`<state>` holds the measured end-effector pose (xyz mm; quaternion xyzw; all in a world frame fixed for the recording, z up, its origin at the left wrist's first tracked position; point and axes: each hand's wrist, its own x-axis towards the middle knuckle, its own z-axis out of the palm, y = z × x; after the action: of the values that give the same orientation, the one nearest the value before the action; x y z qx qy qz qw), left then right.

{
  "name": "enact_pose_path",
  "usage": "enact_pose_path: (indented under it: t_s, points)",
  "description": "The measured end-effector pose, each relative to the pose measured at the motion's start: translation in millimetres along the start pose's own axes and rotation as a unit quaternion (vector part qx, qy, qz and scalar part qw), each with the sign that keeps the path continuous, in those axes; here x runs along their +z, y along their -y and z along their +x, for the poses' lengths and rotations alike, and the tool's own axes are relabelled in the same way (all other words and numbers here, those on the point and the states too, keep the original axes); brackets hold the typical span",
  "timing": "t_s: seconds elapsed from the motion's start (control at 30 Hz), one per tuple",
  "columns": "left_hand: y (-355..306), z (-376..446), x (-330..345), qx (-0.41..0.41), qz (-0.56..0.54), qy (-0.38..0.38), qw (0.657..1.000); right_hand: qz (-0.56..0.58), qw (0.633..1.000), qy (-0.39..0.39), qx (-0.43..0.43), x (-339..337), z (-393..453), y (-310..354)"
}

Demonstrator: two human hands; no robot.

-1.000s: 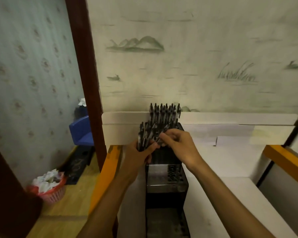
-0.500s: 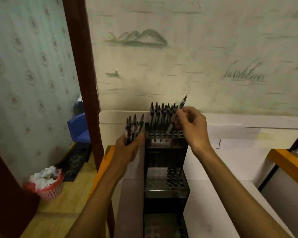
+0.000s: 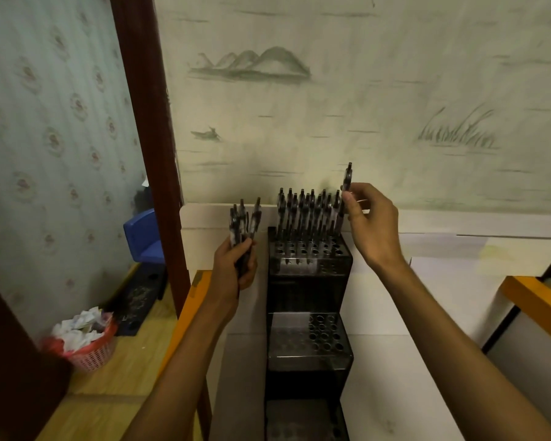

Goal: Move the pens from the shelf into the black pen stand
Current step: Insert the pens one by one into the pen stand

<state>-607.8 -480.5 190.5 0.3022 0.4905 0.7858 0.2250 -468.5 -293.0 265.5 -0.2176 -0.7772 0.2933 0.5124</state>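
The top tier of the black pen stand is mostly filled with upright pens; its front holes and the lower tier remain empty. The right hand pinches a single pen above the back right corner. The left hand grips a bundle of pens awaiting placement.

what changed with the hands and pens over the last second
The right hand drew one pen from the bundle, carried it up and right, and now pinches it nearly upright over the back right corner of the black pen stand. The left hand moved left, away from the stand. Its grip on the bundle and the pens already standing in the top tier are unchanged.
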Motion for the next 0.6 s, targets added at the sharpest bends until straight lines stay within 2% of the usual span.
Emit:
enact_pose_path:
  t_s: [0.3, 0.6]
  points:
    - [0.4, -0.7, 1.5, 0.013, -0.003, 0.008, 1.000, 0.003, 1.000, 0.016, 0.009, -0.8, -0.1, 0.5]
    - [2.1, -2.7, 3.7, 0.008, 0.008, 0.013, 1.000, -0.084, 0.996, 0.042, 0.001, 4.6, -8.9, -5.5]
